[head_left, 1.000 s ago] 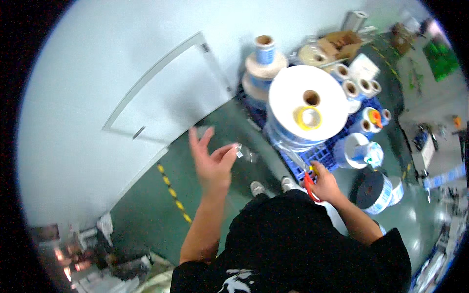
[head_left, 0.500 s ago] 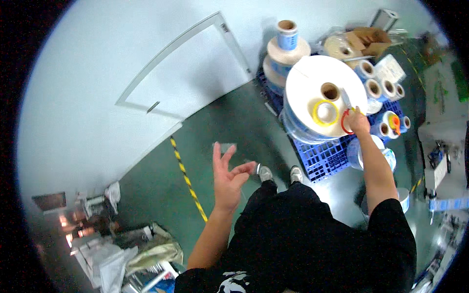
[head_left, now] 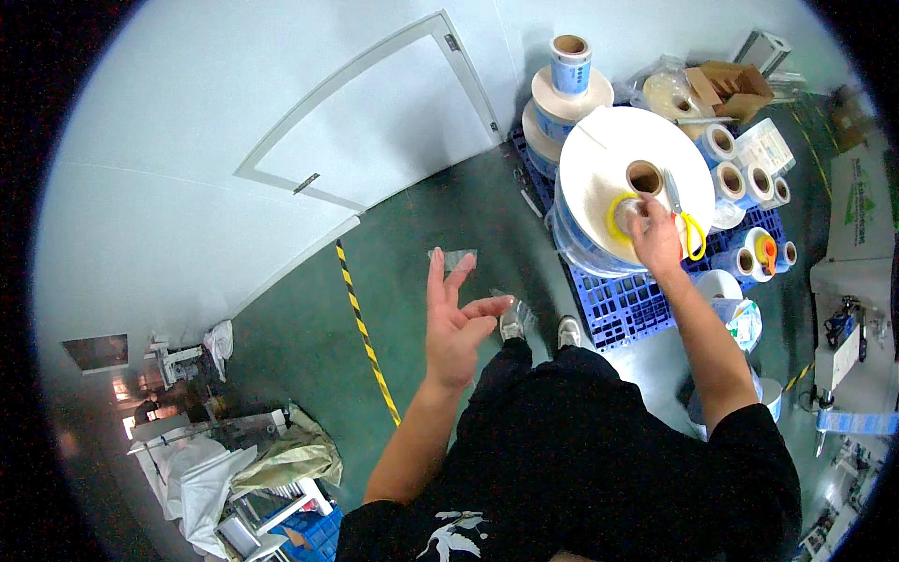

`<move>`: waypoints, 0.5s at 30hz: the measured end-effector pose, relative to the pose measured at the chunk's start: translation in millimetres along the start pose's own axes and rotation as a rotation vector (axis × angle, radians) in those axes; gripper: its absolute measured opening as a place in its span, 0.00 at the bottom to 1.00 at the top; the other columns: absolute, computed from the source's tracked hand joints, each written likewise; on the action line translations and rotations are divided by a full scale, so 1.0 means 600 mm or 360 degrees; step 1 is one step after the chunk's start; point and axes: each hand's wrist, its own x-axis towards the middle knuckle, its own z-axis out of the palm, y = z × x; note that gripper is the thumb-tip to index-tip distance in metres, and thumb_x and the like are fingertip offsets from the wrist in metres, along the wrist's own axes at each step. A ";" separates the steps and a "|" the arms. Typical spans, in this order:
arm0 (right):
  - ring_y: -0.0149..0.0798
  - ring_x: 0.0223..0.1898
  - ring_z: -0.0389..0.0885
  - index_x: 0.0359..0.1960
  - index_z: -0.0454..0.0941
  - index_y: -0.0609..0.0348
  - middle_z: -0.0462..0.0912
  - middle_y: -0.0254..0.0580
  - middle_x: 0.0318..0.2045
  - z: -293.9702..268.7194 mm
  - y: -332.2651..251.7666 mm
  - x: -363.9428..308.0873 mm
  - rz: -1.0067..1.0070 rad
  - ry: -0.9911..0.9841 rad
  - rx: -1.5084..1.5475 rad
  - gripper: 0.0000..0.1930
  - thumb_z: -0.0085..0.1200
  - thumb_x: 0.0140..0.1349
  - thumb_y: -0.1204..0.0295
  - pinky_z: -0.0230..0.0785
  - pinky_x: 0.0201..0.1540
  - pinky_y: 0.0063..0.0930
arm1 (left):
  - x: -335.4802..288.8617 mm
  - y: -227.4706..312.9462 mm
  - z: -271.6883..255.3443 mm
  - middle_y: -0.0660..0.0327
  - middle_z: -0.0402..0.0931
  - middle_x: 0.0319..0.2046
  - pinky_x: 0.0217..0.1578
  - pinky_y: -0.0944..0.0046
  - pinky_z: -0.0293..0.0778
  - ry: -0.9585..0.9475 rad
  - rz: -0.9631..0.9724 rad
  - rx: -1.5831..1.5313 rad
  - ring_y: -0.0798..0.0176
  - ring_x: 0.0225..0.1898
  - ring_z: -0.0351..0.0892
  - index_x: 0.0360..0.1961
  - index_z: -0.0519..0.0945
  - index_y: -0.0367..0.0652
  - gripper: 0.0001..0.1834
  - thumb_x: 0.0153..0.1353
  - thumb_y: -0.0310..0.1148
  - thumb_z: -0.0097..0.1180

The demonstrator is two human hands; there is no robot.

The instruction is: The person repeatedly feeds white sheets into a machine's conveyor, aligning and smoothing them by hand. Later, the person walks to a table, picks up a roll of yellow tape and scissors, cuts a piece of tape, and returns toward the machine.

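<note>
My right hand (head_left: 657, 239) has its fingers curled over a clear tape roll with a yellow rim (head_left: 614, 217), which lies on top of a large white roll (head_left: 595, 164). Beside that hand lies a pair of scissors with yellow and red handles (head_left: 694, 236), its blades pointing away from me. My left hand (head_left: 452, 337) is held up over the floor with its fingers spread. A small clear piece of tape (head_left: 461, 259) clings near its upper fingertips. Another clear piece (head_left: 521, 313) hangs from a lower fingertip, in front of my shoe.
The large roll stands on a blue plastic pallet (head_left: 623, 309) with several smaller label rolls (head_left: 730, 181). Stacked rolls (head_left: 569, 94) and an open cardboard box (head_left: 735, 89) are at the back. A door (head_left: 375, 117) is far left; black-yellow floor tape (head_left: 361, 328) runs below it.
My right hand has let go of the scissors, moved left and taken hold of the tape roll. The scissors stay on the large roll. My left hand keeps its spread pose.
</note>
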 end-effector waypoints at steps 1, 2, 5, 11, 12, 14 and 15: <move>0.51 0.46 0.79 0.50 0.72 0.60 0.80 0.51 0.43 0.000 -0.012 -0.012 -0.0044 -0.0104 0.0238 0.19 0.56 0.57 0.68 0.70 0.49 0.41 | 0.002 0.001 0.002 0.47 0.51 0.67 0.48 0.54 0.76 -0.0021 0.0023 0.0009 0.48 0.47 0.79 0.71 0.37 0.50 0.54 0.45 0.10 0.47; 0.49 0.45 0.80 0.49 0.73 0.60 0.80 0.49 0.43 -0.001 -0.018 -0.026 -0.0090 -0.0091 0.0326 0.18 0.55 0.57 0.70 0.71 0.49 0.39 | 0.003 0.001 0.005 0.47 0.51 0.67 0.49 0.54 0.76 -0.0030 0.0039 0.0017 0.48 0.47 0.79 0.71 0.37 0.50 0.54 0.45 0.10 0.47; 0.49 0.44 0.80 0.49 0.73 0.60 0.80 0.50 0.42 -0.009 0.007 -0.040 -0.0099 0.0189 -0.0031 0.17 0.55 0.57 0.70 0.72 0.47 0.40 | 0.003 0.002 0.013 0.47 0.51 0.67 0.49 0.55 0.76 -0.0039 0.0044 0.0014 0.48 0.46 0.79 0.71 0.36 0.50 0.54 0.45 0.11 0.47; 0.59 0.46 0.77 0.57 0.66 0.61 0.77 0.64 0.43 -0.053 0.153 -0.013 0.0728 0.0075 -0.0756 0.28 0.52 0.59 0.58 0.69 0.49 0.46 | 0.005 0.007 0.019 0.47 0.52 0.67 0.50 0.55 0.75 -0.0039 0.0067 0.0102 0.47 0.48 0.79 0.71 0.36 0.50 0.54 0.44 0.11 0.47; 0.59 0.46 0.77 0.57 0.66 0.60 0.77 0.64 0.43 -0.057 0.168 -0.009 0.0722 -0.0031 -0.0684 0.28 0.52 0.60 0.57 0.69 0.50 0.46 | 0.003 0.005 0.020 0.47 0.52 0.67 0.49 0.55 0.75 -0.0019 0.0048 0.0126 0.47 0.48 0.78 0.71 0.36 0.50 0.54 0.44 0.11 0.47; 0.59 0.46 0.77 0.57 0.66 0.60 0.77 0.63 0.43 -0.058 0.180 -0.005 0.0812 -0.0312 -0.0561 0.28 0.51 0.60 0.55 0.69 0.50 0.46 | 0.000 0.004 0.020 0.48 0.52 0.67 0.49 0.55 0.75 -0.0033 0.0062 0.0121 0.48 0.48 0.78 0.71 0.36 0.50 0.54 0.44 0.11 0.47; 0.59 0.46 0.77 0.57 0.67 0.60 0.77 0.63 0.43 -0.056 0.180 -0.005 0.0772 -0.0269 -0.0579 0.28 0.50 0.60 0.55 0.69 0.50 0.46 | -0.003 0.003 0.021 0.48 0.52 0.67 0.49 0.55 0.75 -0.0037 0.0061 0.0115 0.48 0.48 0.78 0.71 0.37 0.50 0.54 0.44 0.11 0.47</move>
